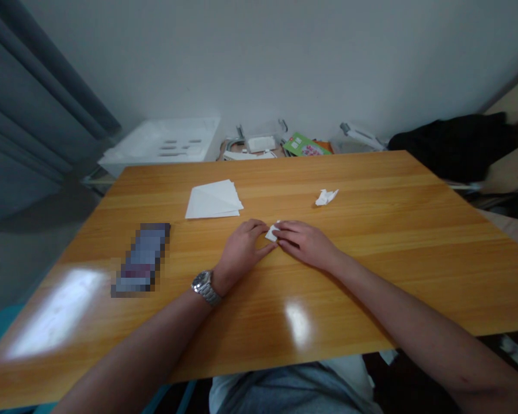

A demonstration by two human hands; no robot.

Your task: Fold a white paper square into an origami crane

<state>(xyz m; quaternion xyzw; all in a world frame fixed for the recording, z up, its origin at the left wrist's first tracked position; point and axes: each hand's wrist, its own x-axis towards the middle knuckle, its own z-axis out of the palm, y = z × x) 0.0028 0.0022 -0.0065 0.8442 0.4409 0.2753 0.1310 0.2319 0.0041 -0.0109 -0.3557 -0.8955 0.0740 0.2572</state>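
Both hands rest on a wooden table (371,276), meeting at its middle over a small folded piece of white paper (271,232). My left hand (242,251), with a metal watch on its wrist, pinches the paper's left side with curled fingers. My right hand (305,242) presses and pinches the paper from the right. Most of the paper is hidden under the fingers. A small finished folded white paper shape (326,196) lies further back to the right. A stack of white paper sheets (214,200) lies back to the left.
A blurred-out flat object (141,259) lies on the table's left part. Beyond the far edge are a white plastic box (164,144), a green packet (305,145), clear containers and cables. Dark cloth (453,144) sits at the right, a grey curtain at the left.
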